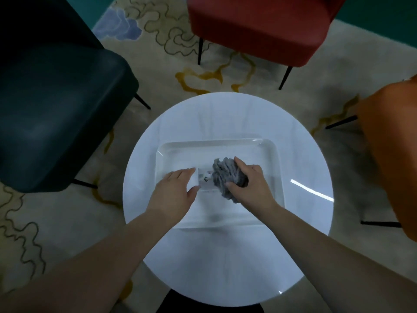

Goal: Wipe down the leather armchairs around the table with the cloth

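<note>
1. A clear rectangular tray point(268, 145) with rounded corners sits on the round white tabletop point(225, 109), a little toward the person's side of its middle.
2. Inside the tray lies a crumpled grey cloth point(222, 175), bunched into a ragged lump right of the tray's centre. Just left of the cloth, also within the tray, is a small pale rectangular patch with a dark mark point(205, 177); what it is cannot be told.
3. The right hand point(248, 185) grips the cloth from the right: its fingers point(240, 162) curl over the top of the bundle and the thumb presses in at the near side, so the cloth is pinched between them.
4. The left hand point(174, 190) reaches in over the tray's left part, palm down. Its fingers point(187, 171) are straight and close together, the thumb held apart, and they hold nothing. The fingertips end just short of the cloth; whether the hand rests on the tray floor cannot be told.
5. Three leather armchairs stand round the table on a patterned carpet point(203, 73): a dark green armchair point(56, 114) at far left, a red armchair point(259, 26) at the far side, and an orange armchair point(392, 143) at right. All are well apart from the cloth.
</note>
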`<state>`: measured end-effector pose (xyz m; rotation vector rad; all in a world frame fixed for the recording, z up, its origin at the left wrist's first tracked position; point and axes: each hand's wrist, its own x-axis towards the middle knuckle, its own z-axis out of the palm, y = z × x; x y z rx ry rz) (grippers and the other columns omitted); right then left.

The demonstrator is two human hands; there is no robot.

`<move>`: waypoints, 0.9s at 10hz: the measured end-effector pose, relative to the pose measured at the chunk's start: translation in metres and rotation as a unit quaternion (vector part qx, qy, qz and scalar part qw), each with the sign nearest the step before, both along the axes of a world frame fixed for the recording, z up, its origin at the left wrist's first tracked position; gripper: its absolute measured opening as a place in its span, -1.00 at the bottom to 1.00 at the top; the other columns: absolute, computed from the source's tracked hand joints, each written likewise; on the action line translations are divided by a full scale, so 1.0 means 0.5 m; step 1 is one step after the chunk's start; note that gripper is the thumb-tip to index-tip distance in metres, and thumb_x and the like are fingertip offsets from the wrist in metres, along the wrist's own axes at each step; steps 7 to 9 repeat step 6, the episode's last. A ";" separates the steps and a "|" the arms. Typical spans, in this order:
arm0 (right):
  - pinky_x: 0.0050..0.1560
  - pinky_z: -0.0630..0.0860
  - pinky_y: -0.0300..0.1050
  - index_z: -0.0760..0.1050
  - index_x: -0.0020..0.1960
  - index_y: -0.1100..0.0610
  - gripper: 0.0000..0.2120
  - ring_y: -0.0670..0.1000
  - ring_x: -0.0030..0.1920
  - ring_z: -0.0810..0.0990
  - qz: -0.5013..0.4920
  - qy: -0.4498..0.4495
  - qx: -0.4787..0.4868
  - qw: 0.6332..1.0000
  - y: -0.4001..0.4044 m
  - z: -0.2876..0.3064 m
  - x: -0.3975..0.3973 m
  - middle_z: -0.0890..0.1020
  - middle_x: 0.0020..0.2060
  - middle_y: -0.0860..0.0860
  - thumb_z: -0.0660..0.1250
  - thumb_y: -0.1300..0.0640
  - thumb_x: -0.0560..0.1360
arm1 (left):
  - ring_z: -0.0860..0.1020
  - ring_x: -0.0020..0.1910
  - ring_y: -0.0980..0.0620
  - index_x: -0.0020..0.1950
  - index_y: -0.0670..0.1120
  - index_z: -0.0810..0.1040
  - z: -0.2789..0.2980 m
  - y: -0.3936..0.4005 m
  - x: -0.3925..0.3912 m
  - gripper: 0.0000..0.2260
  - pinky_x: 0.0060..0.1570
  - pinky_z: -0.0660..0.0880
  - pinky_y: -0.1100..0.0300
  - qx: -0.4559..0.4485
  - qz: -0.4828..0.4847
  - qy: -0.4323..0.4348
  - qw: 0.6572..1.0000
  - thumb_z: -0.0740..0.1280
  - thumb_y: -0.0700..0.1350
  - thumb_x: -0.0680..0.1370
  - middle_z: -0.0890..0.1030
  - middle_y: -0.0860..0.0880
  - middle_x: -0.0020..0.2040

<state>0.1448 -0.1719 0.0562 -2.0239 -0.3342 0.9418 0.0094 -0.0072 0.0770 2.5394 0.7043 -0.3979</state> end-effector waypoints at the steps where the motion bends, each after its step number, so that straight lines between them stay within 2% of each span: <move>1: 0.05 0.41 -0.45 0.23 0.46 -0.10 -0.31 -0.27 0.02 0.42 0.036 -0.023 -0.023 0.999 0.016 -0.062 0.004 0.28 0.08 -0.08 0.43 0.12 0.42 | 0.21 0.47 0.04 0.54 0.02 0.17 -0.043 0.016 0.018 -0.48 0.42 0.17 0.16 0.008 -0.004 0.014 1.000 0.19 0.10 0.61 0.26 0.04 0.51; 2: 0.10 0.21 -0.54 0.24 0.46 -0.13 -0.31 -0.18 -0.02 0.38 0.067 -0.062 -0.063 0.994 0.018 -0.108 0.005 0.26 0.05 -0.05 0.42 0.20 0.44 | 0.04 0.53 0.00 0.57 0.04 0.02 -0.083 0.026 0.021 -0.37 0.47 0.08 0.08 0.035 -0.038 0.077 0.996 0.19 0.18 0.58 0.03 0.01 0.58; 3: 0.13 0.29 -0.44 0.21 0.46 -0.19 -0.27 -0.10 0.00 0.41 0.080 -0.091 -0.087 0.989 0.017 -0.132 0.005 0.27 0.06 -0.03 0.40 0.27 0.42 | -0.12 0.55 -0.04 0.57 0.04 -0.17 -0.113 0.028 0.017 -0.21 0.48 -0.04 0.03 0.072 -0.068 0.134 0.986 0.22 0.26 0.54 -0.21 -0.02 0.58; 4: 0.10 0.37 -0.32 0.17 0.47 -0.22 -0.24 -0.03 -0.02 0.44 0.103 -0.117 -0.121 0.980 0.020 -0.137 0.003 0.25 0.05 -0.03 0.37 0.27 0.41 | -0.20 0.54 -0.05 0.56 0.00 -0.28 -0.129 0.027 0.014 -0.09 0.49 -0.08 0.03 0.088 -0.086 0.174 0.977 0.26 0.30 0.49 -0.33 -0.06 0.55; 5: 0.16 0.38 -0.26 0.15 0.48 -0.19 -0.23 0.01 0.01 0.44 0.122 -0.112 -0.123 0.978 0.025 -0.128 0.011 0.25 0.06 0.00 0.39 0.23 0.41 | -0.22 0.54 -0.06 0.55 -0.02 -0.31 -0.131 0.026 0.021 -0.05 0.49 -0.07 0.03 0.093 -0.089 0.183 0.975 0.28 0.30 0.48 -0.34 -0.06 0.54; 6: 0.22 0.31 -0.29 0.12 0.50 -0.16 -0.17 -0.05 0.03 0.40 0.132 -0.066 -0.120 0.982 0.016 -0.105 0.021 0.25 0.06 -0.01 0.48 0.11 0.37 | -0.22 0.54 -0.05 0.56 -0.03 -0.27 -0.109 0.039 0.026 -0.11 0.50 -0.09 0.02 0.086 -0.099 0.206 0.970 0.24 0.29 0.51 -0.31 -0.05 0.55; 9: 0.22 0.31 -0.29 0.12 0.50 -0.16 -0.17 -0.05 0.03 0.40 0.132 -0.066 -0.120 0.982 0.016 -0.105 0.021 0.25 0.06 -0.01 0.48 0.11 0.37 | -0.22 0.54 -0.05 0.56 -0.03 -0.27 -0.109 0.039 0.026 -0.11 0.50 -0.09 0.02 0.086 -0.099 0.206 0.970 0.24 0.29 0.51 -0.31 -0.05 0.55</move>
